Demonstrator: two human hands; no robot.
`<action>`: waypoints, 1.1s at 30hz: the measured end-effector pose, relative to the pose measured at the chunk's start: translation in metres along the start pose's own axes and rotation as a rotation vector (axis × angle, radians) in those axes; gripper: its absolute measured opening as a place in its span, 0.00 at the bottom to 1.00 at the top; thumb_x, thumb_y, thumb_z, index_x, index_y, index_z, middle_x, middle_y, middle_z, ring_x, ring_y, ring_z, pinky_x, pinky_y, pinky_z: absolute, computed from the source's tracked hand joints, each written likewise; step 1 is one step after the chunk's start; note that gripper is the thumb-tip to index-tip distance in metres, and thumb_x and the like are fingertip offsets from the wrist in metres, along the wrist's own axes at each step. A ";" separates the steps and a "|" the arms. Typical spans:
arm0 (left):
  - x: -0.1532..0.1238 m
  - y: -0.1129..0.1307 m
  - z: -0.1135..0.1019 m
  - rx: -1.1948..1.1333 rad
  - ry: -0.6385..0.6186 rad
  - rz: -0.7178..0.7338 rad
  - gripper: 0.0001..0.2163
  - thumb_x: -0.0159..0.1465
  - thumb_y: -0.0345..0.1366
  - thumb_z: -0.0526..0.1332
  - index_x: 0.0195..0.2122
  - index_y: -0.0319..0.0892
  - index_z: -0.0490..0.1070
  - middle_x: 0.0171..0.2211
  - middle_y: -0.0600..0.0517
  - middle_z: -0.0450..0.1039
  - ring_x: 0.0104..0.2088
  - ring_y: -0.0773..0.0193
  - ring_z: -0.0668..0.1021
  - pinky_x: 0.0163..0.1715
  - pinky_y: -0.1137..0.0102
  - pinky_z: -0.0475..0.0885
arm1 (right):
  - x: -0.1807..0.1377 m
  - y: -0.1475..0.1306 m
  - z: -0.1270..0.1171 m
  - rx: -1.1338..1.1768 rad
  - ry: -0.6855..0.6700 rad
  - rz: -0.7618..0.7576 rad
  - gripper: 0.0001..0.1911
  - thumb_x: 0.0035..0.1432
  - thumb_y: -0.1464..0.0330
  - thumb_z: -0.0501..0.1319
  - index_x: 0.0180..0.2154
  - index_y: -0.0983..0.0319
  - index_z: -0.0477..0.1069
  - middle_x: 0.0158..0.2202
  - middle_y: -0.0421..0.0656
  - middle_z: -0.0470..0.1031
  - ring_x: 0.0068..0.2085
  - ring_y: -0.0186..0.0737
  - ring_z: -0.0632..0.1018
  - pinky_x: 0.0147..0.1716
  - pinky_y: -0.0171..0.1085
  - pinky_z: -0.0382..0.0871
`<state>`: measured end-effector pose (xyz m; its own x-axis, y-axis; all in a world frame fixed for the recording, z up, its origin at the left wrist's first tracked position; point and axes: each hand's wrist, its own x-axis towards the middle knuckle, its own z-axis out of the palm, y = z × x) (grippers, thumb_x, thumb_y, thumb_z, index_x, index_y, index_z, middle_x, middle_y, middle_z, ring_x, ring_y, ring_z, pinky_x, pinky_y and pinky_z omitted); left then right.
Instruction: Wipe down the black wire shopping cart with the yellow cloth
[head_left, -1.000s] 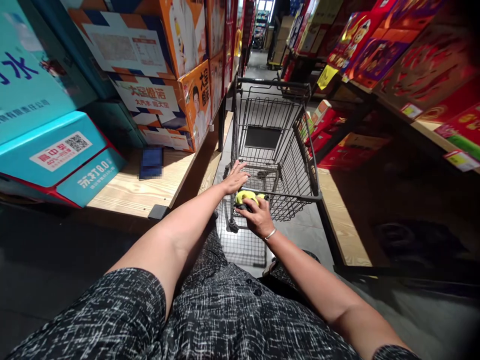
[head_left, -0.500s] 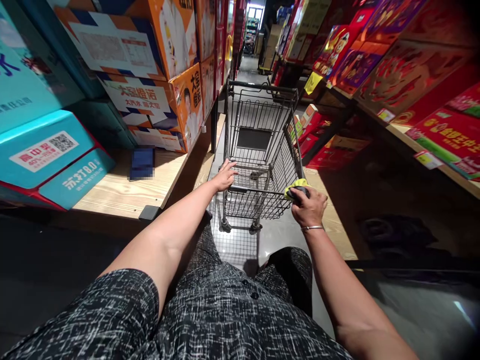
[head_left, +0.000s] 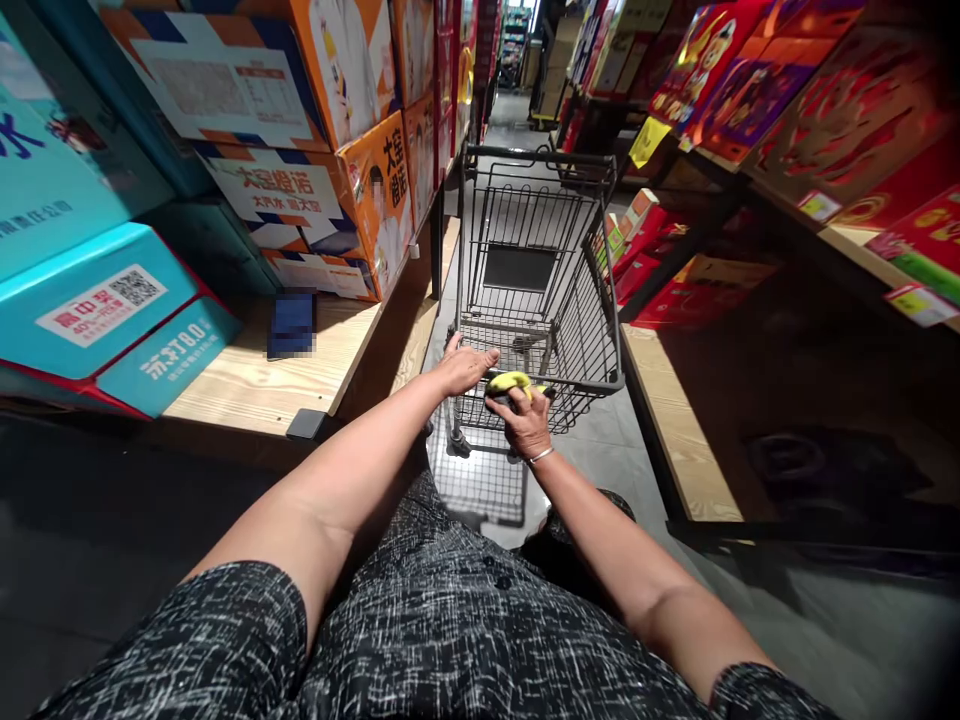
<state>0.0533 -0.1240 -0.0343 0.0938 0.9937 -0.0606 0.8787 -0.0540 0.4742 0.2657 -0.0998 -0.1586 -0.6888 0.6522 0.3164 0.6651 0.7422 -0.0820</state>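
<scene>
Right hand (head_left: 529, 422) closed over a yellow cloth (head_left: 508, 381), grip pinching it against the near rail of the cart (head_left: 592, 330), a thin bangle at the wrist. Cloth bunched on that rail, left of its middle, partly hidden under the fingers (a dark patch beneath the yellow, too small to make out). Left hand (head_left: 465, 366) just beside it, at the cart's near left corner, palm down on the rail with fingers spread and flat, clutching nothing. Both hands close together, nearly touching across the cloth.

Cart of dark wire, standing in a narrow aisle on a grey floor (head_left: 607, 440), a dark panel on its far wall. To the left, a low wooden shelf (head_left: 255, 375) carrying stacked orange boxes (head_left: 360, 190) and teal boxes (head_left: 112, 320), with a small blue item lying flat near the shelf's front edge (blurred over). To the right, red boxes (head_left: 847, 120) on a raised shelf and more lying below it. Black-and-white patterned garment filling the bottom of the view.
</scene>
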 end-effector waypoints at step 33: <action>0.006 -0.024 -0.018 0.021 0.019 -0.145 0.32 0.75 0.52 0.38 0.47 0.48 0.84 0.50 0.53 0.83 0.58 0.50 0.75 0.66 0.55 0.61 | -0.067 0.035 0.059 -0.026 -0.364 0.079 0.17 0.64 0.70 0.58 0.43 0.46 0.84 0.52 0.46 0.78 0.55 0.56 0.69 0.51 0.52 0.67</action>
<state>0.0238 -0.1154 -0.0301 -0.0430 0.9929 -0.1105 0.8922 0.0879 0.4431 0.3174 -0.1083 -0.2387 -0.6890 0.7233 -0.0469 0.7246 0.6859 -0.0669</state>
